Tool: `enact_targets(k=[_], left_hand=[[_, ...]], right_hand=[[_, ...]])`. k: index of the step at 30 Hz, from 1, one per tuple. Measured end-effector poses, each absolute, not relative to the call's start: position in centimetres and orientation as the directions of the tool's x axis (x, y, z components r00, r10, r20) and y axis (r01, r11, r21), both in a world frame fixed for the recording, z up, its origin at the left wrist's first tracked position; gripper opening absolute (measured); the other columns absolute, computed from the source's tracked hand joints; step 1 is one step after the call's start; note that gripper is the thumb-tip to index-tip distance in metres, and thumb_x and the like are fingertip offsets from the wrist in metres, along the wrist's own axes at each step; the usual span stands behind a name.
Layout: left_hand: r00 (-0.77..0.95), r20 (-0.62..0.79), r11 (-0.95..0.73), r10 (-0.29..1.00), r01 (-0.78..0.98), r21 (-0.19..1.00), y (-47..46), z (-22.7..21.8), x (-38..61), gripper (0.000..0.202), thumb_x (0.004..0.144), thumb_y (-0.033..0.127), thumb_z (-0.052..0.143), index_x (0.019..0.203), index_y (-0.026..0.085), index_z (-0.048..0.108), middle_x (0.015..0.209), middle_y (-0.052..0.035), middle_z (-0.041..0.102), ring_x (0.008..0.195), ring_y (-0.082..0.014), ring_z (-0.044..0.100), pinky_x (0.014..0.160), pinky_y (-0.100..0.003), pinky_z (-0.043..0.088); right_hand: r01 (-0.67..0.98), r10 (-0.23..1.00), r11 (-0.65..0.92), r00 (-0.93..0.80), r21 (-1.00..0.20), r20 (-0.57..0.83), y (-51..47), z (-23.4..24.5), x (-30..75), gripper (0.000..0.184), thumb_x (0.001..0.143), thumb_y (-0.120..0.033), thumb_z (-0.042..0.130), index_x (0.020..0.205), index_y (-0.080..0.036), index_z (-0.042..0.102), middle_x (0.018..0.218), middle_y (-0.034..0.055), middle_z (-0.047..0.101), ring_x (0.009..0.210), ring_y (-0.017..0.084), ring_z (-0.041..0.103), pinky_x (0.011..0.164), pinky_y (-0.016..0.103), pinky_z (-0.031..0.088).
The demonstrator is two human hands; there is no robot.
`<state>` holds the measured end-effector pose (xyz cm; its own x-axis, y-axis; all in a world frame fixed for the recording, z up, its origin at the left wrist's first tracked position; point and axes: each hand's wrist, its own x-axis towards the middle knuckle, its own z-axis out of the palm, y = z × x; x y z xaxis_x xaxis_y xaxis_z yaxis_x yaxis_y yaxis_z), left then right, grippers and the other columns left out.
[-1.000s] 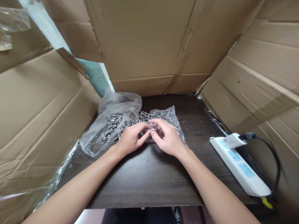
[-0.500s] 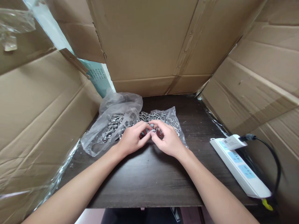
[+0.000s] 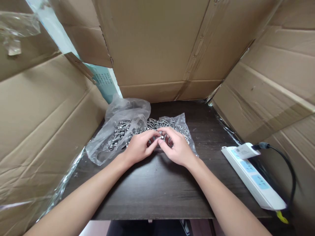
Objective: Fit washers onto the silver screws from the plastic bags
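My left hand (image 3: 140, 147) and my right hand (image 3: 177, 146) meet over the middle of a dark wooden table (image 3: 157, 193). Between their pinched fingertips sits a small metal bolt (image 3: 161, 136). Behind the hands lies a clear plastic bag (image 3: 118, 131) spread open, with a heap of silver bolts (image 3: 120, 131) on it. A second clear bag (image 3: 180, 126) with small metal parts lies under and behind my right hand.
Brown cardboard walls (image 3: 159, 46) stand at the back, left and right of the table. A white power strip (image 3: 253, 178) with a white plug (image 3: 244, 150) and a black cable (image 3: 285, 164) lies at the right edge.
The hands have stayed together over the bags; the fingertips have shifted slightly round the bolt. The view has tilted a little.
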<state>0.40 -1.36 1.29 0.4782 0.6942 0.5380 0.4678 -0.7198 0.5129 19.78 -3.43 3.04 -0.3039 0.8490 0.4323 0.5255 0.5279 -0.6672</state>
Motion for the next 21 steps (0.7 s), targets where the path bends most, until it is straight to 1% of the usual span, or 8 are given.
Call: enact_targets(k=[3, 7, 9, 12, 14, 17, 19, 21], left_hand=[[0.488, 0.517, -0.711, 0.703, 0.466, 0.527, -1.43, 1.29, 0.42, 0.012, 0.098, 0.021, 0.055, 0.106, 0.019, 0.064, 0.096, -0.0026, 0.074, 0.072, -0.0141, 0.068, 0.068, -0.024, 0.054], [0.489, 0.524, -0.716, 0.697, 0.444, 0.539, -1.43, 1.27, 0.43, 0.01, 0.097, 0.02, 0.057, 0.104, 0.019, 0.063, 0.093, -0.0018, 0.074, 0.07, -0.0132, 0.068, 0.064, -0.023, 0.053], [0.487, 0.529, -0.719, 0.695, 0.444, 0.535, -1.36, 1.2, 0.4, 0.009, 0.096, 0.02, 0.058, 0.104, 0.019, 0.063, 0.092, -0.0016, 0.074, 0.07, -0.0129, 0.068, 0.063, -0.022, 0.052], [0.484, 0.529, -0.717, 0.697, 0.453, 0.529, -1.3, 1.14, 0.38, 0.01, 0.096, 0.021, 0.058, 0.104, 0.019, 0.063, 0.093, -0.002, 0.074, 0.07, -0.0131, 0.068, 0.065, -0.023, 0.053], [0.486, 0.533, -0.721, 0.693, 0.45, 0.527, -1.34, 1.19, 0.4, 0.01, 0.097, 0.021, 0.057, 0.104, 0.019, 0.064, 0.093, -0.0023, 0.074, 0.071, -0.0132, 0.068, 0.066, -0.023, 0.053], [0.494, 0.543, -0.734, 0.679, 0.436, 0.521, -1.43, 1.31, 0.42, 0.012, 0.098, 0.021, 0.055, 0.105, 0.018, 0.064, 0.094, -0.0028, 0.074, 0.073, -0.0134, 0.068, 0.067, -0.022, 0.053], [0.493, 0.547, -0.736, 0.677, 0.437, 0.517, -1.43, 1.34, 0.41, 0.012, 0.098, 0.021, 0.055, 0.106, 0.018, 0.064, 0.094, -0.0028, 0.074, 0.073, -0.0133, 0.068, 0.067, -0.023, 0.053], [0.487, 0.548, -0.733, 0.68, 0.445, 0.515, -1.36, 1.29, 0.38, 0.012, 0.098, 0.021, 0.056, 0.106, 0.018, 0.065, 0.094, -0.0026, 0.074, 0.071, -0.0131, 0.068, 0.067, -0.023, 0.053]], right_hand=[[0.522, 0.849, 0.529, -0.318, -0.669, 0.422, -3.5, 3.06, 19.68, 0.028, 0.093, -0.022, 0.056, 0.12, -0.02, 0.063, 0.106, 0.0064, 0.071, 0.077, 0.018, 0.064, 0.067, 0.03, 0.049], [0.54, 0.866, 0.499, -0.313, -0.677, 0.389, -3.47, 3.08, 19.72, 0.023, 0.098, -0.027, 0.052, 0.116, -0.021, 0.064, 0.08, 0.0004, 0.068, 0.063, 0.016, 0.059, 0.064, 0.03, 0.047], [0.547, 0.866, 0.5, -0.307, -0.672, 0.395, -3.47, 3.09, 19.73, 0.024, 0.096, -0.028, 0.055, 0.118, -0.022, 0.064, 0.087, 0.0018, 0.069, 0.067, 0.016, 0.06, 0.066, 0.03, 0.048], [0.535, 0.847, 0.531, -0.317, -0.658, 0.426, -3.48, 3.08, 19.72, 0.032, 0.091, -0.024, 0.059, 0.123, -0.022, 0.062, 0.109, 0.0065, 0.07, 0.081, 0.018, 0.064, 0.071, 0.03, 0.05], [0.532, 0.853, 0.522, -0.324, -0.667, 0.409, -3.47, 3.07, 19.73, 0.029, 0.094, -0.024, 0.055, 0.122, -0.022, 0.062, 0.103, 0.005, 0.071, 0.079, 0.018, 0.064, 0.071, 0.031, 0.05], [0.558, 0.884, 0.468, -0.308, -0.686, 0.352, -3.42, 3.09, 19.78, 0.024, 0.1, -0.029, 0.049, 0.118, -0.023, 0.064, 0.081, 0.0007, 0.069, 0.066, 0.017, 0.061, 0.067, 0.031, 0.047], [0.564, 0.884, 0.467, -0.294, -0.68, 0.364, -3.4, 3.12, 19.81, 0.027, 0.097, -0.03, 0.053, 0.121, -0.022, 0.063, 0.088, 0.0024, 0.069, 0.067, 0.017, 0.06, 0.067, 0.031, 0.048], [0.552, 0.868, 0.497, -0.299, -0.669, 0.398, -3.4, 3.13, 19.82, 0.034, 0.092, -0.026, 0.058, 0.126, -0.021, 0.061, 0.105, 0.006, 0.07, 0.073, 0.017, 0.061, 0.069, 0.032, 0.05]])
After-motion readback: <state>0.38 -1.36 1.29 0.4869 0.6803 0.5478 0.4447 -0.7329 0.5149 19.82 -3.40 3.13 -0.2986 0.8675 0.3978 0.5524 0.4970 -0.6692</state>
